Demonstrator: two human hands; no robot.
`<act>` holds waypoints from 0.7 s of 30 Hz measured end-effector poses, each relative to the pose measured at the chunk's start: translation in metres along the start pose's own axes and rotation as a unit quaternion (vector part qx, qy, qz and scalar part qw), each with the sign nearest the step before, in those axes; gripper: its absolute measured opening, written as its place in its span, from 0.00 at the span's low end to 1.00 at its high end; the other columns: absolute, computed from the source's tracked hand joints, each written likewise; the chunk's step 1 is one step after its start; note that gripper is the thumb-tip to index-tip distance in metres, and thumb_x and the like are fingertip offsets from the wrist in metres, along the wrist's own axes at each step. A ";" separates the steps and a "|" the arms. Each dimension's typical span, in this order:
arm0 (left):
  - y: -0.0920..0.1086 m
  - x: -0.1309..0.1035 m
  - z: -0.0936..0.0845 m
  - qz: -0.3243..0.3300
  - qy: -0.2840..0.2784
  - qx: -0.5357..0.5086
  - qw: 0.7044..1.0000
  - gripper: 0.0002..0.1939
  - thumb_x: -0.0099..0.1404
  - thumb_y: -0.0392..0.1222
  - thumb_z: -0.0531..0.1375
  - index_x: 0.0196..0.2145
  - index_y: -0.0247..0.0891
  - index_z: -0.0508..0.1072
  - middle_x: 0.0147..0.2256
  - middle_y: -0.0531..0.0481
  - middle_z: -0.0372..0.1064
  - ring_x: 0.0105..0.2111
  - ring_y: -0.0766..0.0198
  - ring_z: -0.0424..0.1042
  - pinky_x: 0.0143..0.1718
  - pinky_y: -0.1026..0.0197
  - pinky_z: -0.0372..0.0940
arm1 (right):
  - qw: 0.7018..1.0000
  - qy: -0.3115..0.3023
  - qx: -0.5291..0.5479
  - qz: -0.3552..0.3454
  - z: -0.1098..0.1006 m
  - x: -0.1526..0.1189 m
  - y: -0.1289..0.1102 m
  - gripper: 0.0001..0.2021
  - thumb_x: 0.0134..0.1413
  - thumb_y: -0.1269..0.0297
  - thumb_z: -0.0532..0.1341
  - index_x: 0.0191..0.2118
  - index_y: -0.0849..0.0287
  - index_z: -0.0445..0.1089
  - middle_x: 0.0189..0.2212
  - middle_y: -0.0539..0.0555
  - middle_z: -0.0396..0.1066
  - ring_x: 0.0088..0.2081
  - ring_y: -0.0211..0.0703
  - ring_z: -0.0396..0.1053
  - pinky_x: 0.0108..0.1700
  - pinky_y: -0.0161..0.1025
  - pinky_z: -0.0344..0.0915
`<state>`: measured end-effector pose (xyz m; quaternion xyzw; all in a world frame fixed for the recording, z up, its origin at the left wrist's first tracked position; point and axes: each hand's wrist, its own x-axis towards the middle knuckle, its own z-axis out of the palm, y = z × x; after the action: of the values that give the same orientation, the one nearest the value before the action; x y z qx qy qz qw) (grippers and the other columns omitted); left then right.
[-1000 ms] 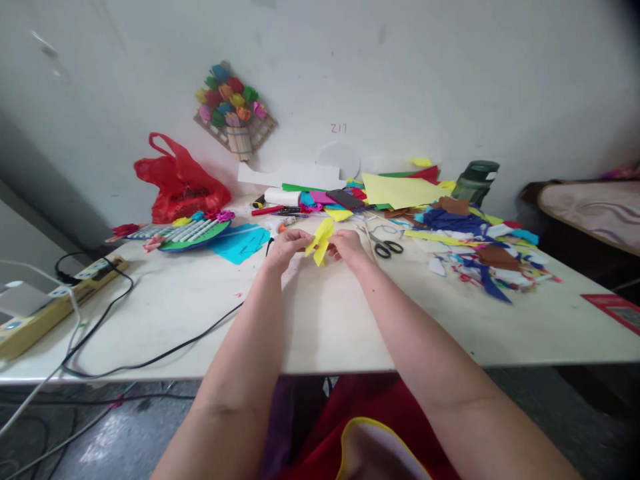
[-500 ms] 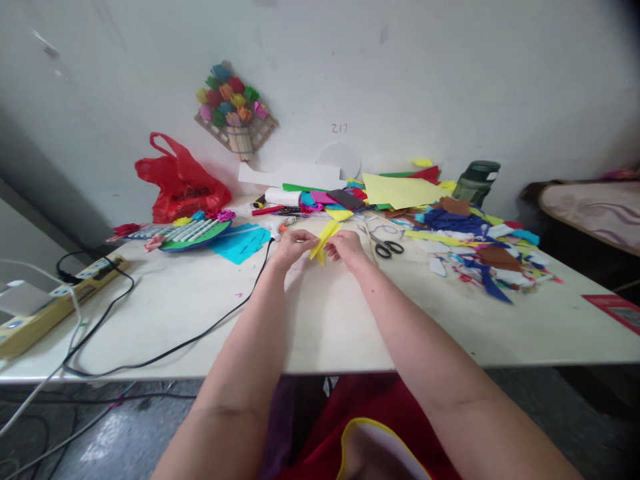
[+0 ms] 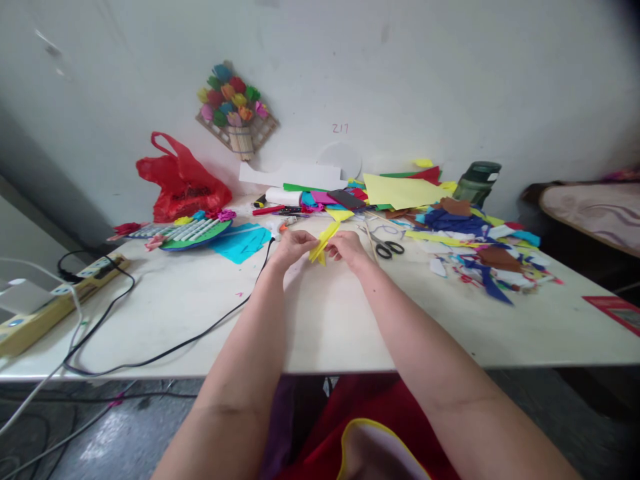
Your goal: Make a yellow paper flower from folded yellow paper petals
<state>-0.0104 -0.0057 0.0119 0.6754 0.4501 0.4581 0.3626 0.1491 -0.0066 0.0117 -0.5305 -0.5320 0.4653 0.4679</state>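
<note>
Yellow paper (image 3: 324, 241) is over the counter (image 3: 330, 320), pinched by both the left hand (image 3: 294, 248) and right hand (image 3: 352, 249); gathering looks partly done, its flared ends apparently left loose and unsecured.

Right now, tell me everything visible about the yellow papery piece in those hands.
The thin, bright yellow papery piece looks creased and gathered, slanting in view from lower left to upper right. The bare left hand and bare right hand pinch it over the white tabletop; whether it touches the surface is unclear.
</note>
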 end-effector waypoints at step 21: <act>0.005 -0.003 0.001 -0.014 0.009 0.026 1.000 0.12 0.44 0.45 0.67 0.21 0.33 0.73 0.19 0.52 0.67 0.20 0.70 0.60 0.23 0.65 0.54 | 0.999 -0.011 0.040 -0.002 0.000 -0.001 -0.002 0.04 0.41 0.74 0.57 0.20 0.63 0.66 0.17 0.49 0.69 0.15 0.30 0.61 0.15 0.28 0.55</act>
<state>-0.0090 -0.0101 0.0153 0.6743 0.4741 0.4471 0.3472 0.1492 -0.0080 0.0132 -0.5053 -0.5188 0.4910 0.4841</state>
